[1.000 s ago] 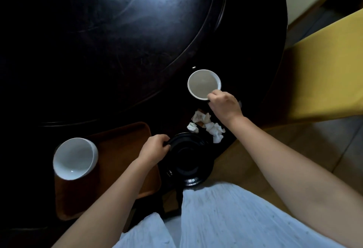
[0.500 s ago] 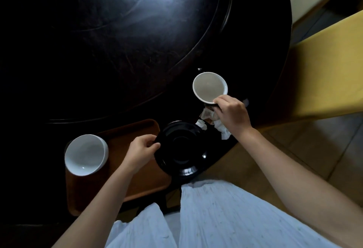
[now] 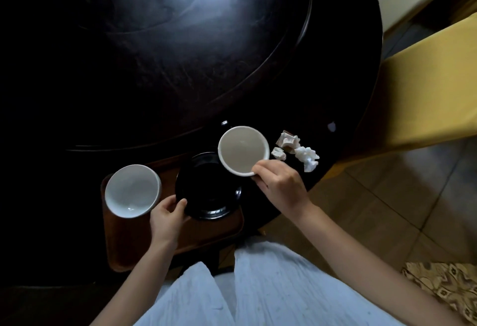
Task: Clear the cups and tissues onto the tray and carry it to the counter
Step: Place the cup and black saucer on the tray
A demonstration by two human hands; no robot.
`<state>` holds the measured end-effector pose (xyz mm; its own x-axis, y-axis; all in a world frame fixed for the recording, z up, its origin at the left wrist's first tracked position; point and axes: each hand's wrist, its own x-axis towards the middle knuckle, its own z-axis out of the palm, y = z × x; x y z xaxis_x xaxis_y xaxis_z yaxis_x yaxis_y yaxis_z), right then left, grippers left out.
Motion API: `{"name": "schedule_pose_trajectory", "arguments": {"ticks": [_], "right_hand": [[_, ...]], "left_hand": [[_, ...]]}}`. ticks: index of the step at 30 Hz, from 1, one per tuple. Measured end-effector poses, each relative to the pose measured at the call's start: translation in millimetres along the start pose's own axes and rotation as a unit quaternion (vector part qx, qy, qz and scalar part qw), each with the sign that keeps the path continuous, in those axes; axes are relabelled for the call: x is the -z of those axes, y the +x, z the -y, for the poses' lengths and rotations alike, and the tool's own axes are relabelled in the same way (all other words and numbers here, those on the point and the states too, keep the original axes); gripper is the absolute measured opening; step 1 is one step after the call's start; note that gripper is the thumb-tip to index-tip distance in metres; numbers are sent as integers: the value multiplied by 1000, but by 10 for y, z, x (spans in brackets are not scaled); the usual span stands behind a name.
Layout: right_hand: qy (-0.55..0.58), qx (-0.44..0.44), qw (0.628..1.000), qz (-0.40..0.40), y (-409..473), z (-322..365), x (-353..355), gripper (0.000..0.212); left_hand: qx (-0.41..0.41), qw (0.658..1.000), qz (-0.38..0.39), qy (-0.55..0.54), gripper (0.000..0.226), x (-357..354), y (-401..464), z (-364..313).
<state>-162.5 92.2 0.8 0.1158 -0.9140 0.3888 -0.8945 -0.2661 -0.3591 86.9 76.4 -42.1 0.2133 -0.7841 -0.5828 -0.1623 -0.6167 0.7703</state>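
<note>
We see both of our forearms bare from elbow to wrist, with no sleeves reaching them. Our left hand (image 3: 167, 218) and right hand (image 3: 280, 183) carry no rings, watch or bracelets that we can make out. Below them, our lap is covered by a pale blue-white garment (image 3: 271, 289) of crinkled, lightly textured fabric, parted by a central fold.

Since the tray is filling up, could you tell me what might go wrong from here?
The right hand pinches the cup by its near rim only, so it could tip or slip. It overlaps the black plate held by the left hand and may knock it. The tray juts past the table edge with a bowl already on it, so added weight might tilt it. The tissues could be forgotten.
</note>
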Motion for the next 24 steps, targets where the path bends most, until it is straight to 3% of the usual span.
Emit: {"name": "schedule_pose_trajectory", "arguments": {"ticks": [3, 10, 19, 20, 24], "right_hand": [[14, 24, 999, 38, -50, 184, -156, 2], [16, 94, 990, 103, -182, 460, -481, 12], [-12, 93, 990, 109, -219, 631, -552, 5], [-20, 79, 991, 106, -232, 647, -527, 13], [-56, -28, 989, 137, -219, 795, -469, 78]], "left_hand": [[24, 999, -15, -24, 35, 63, 19, 85], [56, 996, -33, -61, 42, 93, 15, 142], [48, 997, -4, -66, 40, 135, 14, 125], [46, 997, -1, -64, 39, 152, 16, 142], [107, 991, 58, -57, 29, 215, -7, 194]]}}
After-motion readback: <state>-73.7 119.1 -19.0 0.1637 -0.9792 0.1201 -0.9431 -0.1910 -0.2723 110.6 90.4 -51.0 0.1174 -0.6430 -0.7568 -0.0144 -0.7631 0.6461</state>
